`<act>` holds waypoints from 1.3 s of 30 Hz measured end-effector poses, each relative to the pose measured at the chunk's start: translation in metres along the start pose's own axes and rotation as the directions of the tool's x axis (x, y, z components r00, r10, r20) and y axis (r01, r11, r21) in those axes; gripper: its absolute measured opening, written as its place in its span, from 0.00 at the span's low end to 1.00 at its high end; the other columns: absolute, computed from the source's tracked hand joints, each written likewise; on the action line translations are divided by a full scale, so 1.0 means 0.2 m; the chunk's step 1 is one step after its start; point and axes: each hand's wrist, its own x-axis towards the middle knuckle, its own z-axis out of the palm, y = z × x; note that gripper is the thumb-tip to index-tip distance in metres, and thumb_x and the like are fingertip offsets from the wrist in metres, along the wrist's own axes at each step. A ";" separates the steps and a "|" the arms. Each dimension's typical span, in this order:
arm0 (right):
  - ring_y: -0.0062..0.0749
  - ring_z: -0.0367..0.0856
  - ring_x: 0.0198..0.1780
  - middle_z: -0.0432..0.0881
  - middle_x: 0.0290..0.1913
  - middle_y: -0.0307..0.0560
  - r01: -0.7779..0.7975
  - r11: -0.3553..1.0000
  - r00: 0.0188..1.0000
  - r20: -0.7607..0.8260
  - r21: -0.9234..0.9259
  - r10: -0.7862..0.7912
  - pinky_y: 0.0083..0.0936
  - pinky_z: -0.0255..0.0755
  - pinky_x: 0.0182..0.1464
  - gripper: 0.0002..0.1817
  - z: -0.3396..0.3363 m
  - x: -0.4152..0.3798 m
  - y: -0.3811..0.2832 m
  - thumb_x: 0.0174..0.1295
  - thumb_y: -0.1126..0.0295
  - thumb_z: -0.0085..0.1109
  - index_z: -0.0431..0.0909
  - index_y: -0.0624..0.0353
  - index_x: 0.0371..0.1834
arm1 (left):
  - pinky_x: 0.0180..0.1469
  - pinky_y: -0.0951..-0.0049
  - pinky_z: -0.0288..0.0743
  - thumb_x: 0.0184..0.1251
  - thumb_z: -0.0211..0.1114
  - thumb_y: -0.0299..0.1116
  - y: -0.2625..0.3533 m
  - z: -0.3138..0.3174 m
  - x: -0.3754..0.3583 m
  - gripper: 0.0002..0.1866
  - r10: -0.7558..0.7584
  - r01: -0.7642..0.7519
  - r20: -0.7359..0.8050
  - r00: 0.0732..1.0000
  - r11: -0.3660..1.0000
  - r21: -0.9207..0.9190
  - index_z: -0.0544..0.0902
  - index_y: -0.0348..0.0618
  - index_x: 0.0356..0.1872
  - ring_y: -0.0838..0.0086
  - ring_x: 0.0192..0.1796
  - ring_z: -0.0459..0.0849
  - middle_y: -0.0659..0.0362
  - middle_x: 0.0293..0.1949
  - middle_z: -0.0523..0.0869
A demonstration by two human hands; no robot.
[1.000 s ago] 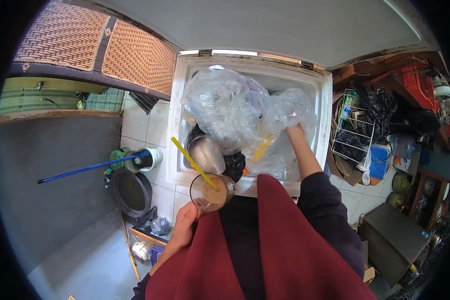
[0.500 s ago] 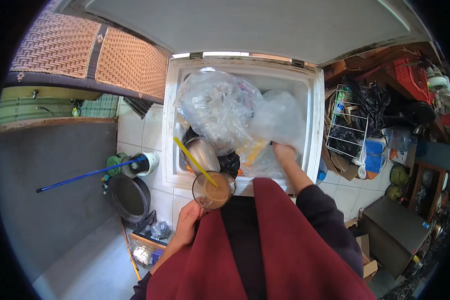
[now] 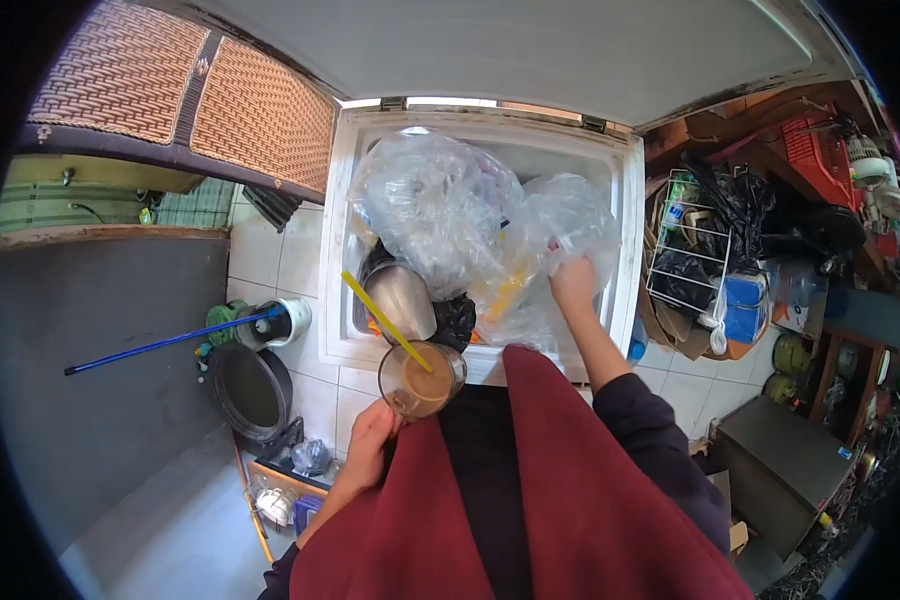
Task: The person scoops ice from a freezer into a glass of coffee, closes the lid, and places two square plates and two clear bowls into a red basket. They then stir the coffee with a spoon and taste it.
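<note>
My left hand [image 3: 372,435] is closed around the handle side of a clear glass mug [image 3: 408,392] with a light brown drink. A yellow straw [image 3: 368,305] leans out of it. The mug is by the front rim of an open chest freezer [image 3: 334,270]. Inside the freezer, my right hand [image 3: 573,287] has its fingers curled into a clear plastic bag [image 3: 573,212]; its fingertips are partly hidden. To the left lies a larger, bulging clear bag [image 3: 425,200]. A silver metal container [image 3: 405,303] and a black plastic bag [image 3: 456,323] sit near the front.
The raised freezer lid [image 3: 510,50] stands at the back. On the left are a grey counter [image 3: 120,330], a white bucket [image 3: 295,320] and a dark round basin [image 3: 250,390]. A white wire rack [image 3: 690,240] and a dark cabinet [image 3: 785,450] stand on the right.
My right hand has moved up and away from the freezer's front side, and the clear bag's plastic has lifted and crumpled around its fingers. My left hand still holds the mug.
</note>
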 end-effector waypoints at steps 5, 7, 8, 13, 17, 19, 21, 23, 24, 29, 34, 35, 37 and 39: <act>0.47 0.75 0.32 0.76 0.28 0.58 0.007 1.000 0.997 0.080 -0.026 -0.005 0.39 0.69 0.33 0.14 0.24 -0.02 0.09 0.52 0.62 0.44 0.74 0.61 0.24 | 0.33 0.83 0.52 0.61 0.44 0.47 0.06 0.05 -0.03 0.18 -0.027 0.030 -0.055 0.998 0.998 0.049 0.61 0.44 0.20 0.80 0.27 0.58 0.67 0.22 0.60; 0.47 0.75 0.31 0.76 0.26 0.56 -0.046 0.999 0.999 -0.011 0.014 0.046 0.39 0.69 0.32 0.11 0.09 -0.04 0.01 0.50 0.65 0.44 0.74 0.60 0.24 | 0.33 0.83 0.53 0.61 0.44 0.47 0.00 0.01 -0.04 0.18 -0.015 0.016 -0.025 1.000 1.000 0.017 0.61 0.45 0.20 0.80 0.27 0.58 0.67 0.22 0.60; 0.47 0.75 0.31 0.76 0.26 0.56 -0.043 0.999 0.999 -0.004 0.013 0.043 0.39 0.69 0.32 0.11 0.03 -0.04 -0.01 0.50 0.65 0.44 0.74 0.60 0.24 | 0.34 0.83 0.53 0.61 0.43 0.47 -0.02 -0.01 -0.04 0.18 0.021 -0.021 0.032 0.999 1.000 -0.001 0.61 0.45 0.19 0.80 0.28 0.58 0.67 0.22 0.60; 0.47 0.75 0.30 0.75 0.24 0.58 0.066 0.997 0.993 -0.104 0.025 -0.063 0.39 0.69 0.33 0.12 0.07 -0.03 0.04 0.50 0.68 0.42 0.74 0.65 0.22 | 0.33 0.81 0.53 0.62 0.43 0.46 -0.07 0.01 -0.03 0.18 0.062 -0.062 0.010 0.998 0.998 -0.023 0.61 0.45 0.20 0.80 0.27 0.56 0.67 0.22 0.60; 0.47 0.76 0.32 0.76 0.27 0.59 0.129 0.985 0.989 0.088 -0.115 -0.119 0.39 0.69 0.35 0.12 0.17 0.08 0.07 0.50 0.69 0.41 0.74 0.65 0.25 | 0.36 0.79 0.55 0.62 0.42 0.45 -0.04 0.01 -0.05 0.17 0.011 -0.011 0.039 0.999 1.000 -0.003 0.61 0.45 0.20 0.80 0.27 0.57 0.67 0.22 0.60; 0.46 0.76 0.33 0.76 0.31 0.57 -0.032 0.994 0.992 0.116 -0.109 0.045 0.39 0.69 0.36 0.12 -0.07 0.08 -0.09 0.51 0.69 0.40 0.73 0.62 0.30 | 0.37 0.79 0.55 0.62 0.42 0.45 -0.06 0.01 -0.06 0.17 -0.013 0.012 0.020 1.000 1.000 0.020 0.61 0.45 0.20 0.80 0.28 0.57 0.67 0.22 0.60; 0.47 0.76 0.34 0.76 0.32 0.57 -0.015 0.995 0.992 0.127 -0.094 0.027 0.39 0.69 0.36 0.12 0.14 0.09 0.02 0.52 0.69 0.39 0.73 0.62 0.32 | 0.36 0.79 0.55 0.62 0.42 0.45 -0.07 0.01 -0.06 0.17 0.008 -0.007 0.036 0.999 0.999 -0.034 0.62 0.45 0.21 0.80 0.28 0.57 0.67 0.22 0.60; 0.47 0.76 0.34 0.76 0.33 0.57 -0.006 0.997 0.994 0.113 -0.074 0.014 0.39 0.69 0.36 0.13 0.27 0.11 0.12 0.53 0.68 0.38 0.73 0.61 0.34 | 0.36 0.80 0.55 0.62 0.43 0.45 -0.07 0.03 -0.06 0.16 0.042 -0.042 0.033 0.999 0.999 -0.006 0.62 0.45 0.21 0.81 0.28 0.57 0.67 0.22 0.60; 0.48 0.75 0.36 0.76 0.35 0.58 0.006 0.999 0.997 0.073 -0.039 -0.003 0.39 0.69 0.38 0.14 0.27 0.12 0.11 0.53 0.68 0.37 0.73 0.61 0.35 | 0.37 0.80 0.55 0.62 0.43 0.45 -0.06 0.02 -0.05 0.16 0.076 -0.077 0.029 0.997 0.997 0.019 0.62 0.44 0.21 0.81 0.28 0.58 0.67 0.22 0.60; 0.48 0.74 0.41 0.74 0.40 0.58 0.077 0.996 0.983 -0.168 0.048 -0.068 0.38 0.67 0.43 0.16 0.20 0.13 0.10 0.54 0.68 0.35 0.73 0.60 0.38 | 0.36 0.81 0.55 0.62 0.44 0.45 -0.04 0.02 -0.08 0.16 -0.005 0.004 -0.017 1.000 1.000 -0.023 0.63 0.44 0.22 0.81 0.29 0.59 0.67 0.22 0.61; 0.47 0.71 0.46 0.73 0.43 0.57 -0.013 1.000 0.950 0.312 -0.022 0.019 0.37 0.62 0.50 0.17 0.12 0.18 0.09 0.54 0.66 0.35 0.72 0.60 0.41 | 0.32 0.84 0.53 0.61 0.44 0.46 -0.03 0.00 -0.09 0.16 0.036 -0.036 -0.026 0.999 0.999 -0.009 0.63 0.44 0.22 0.83 0.27 0.58 0.68 0.22 0.61; 0.47 0.71 0.46 0.73 0.43 0.57 -0.009 1.000 0.947 0.320 -0.027 0.017 0.37 0.62 0.50 0.17 0.09 0.16 0.07 0.54 0.66 0.35 0.72 0.60 0.41 | 0.31 0.84 0.51 0.61 0.44 0.46 -0.04 -0.02 -0.10 0.16 0.027 -0.028 -0.017 0.999 0.999 -0.028 0.64 0.44 0.23 0.83 0.27 0.57 0.69 0.22 0.61; 0.46 0.69 0.49 0.70 0.47 0.58 -0.056 0.959 0.991 -0.099 0.277 0.086 0.35 0.63 0.49 0.17 0.06 0.10 0.05 0.52 0.69 0.37 0.70 0.63 0.43 | 0.30 0.84 0.50 0.61 0.44 0.46 -0.05 -0.03 -0.10 0.16 0.010 -0.010 -0.006 1.000 0.999 -0.046 0.65 0.43 0.24 0.84 0.27 0.56 0.69 0.22 0.60; 0.46 0.69 0.49 0.70 0.47 0.58 -0.096 0.992 0.993 0.072 0.083 0.090 0.34 0.64 0.49 0.17 0.19 0.11 0.07 0.53 0.68 0.37 0.70 0.62 0.43 | 0.30 0.84 0.50 0.61 0.44 0.46 -0.05 -0.01 -0.09 0.16 0.015 -0.015 0.003 1.000 0.999 -0.034 0.65 0.43 0.25 0.84 0.27 0.56 0.69 0.22 0.60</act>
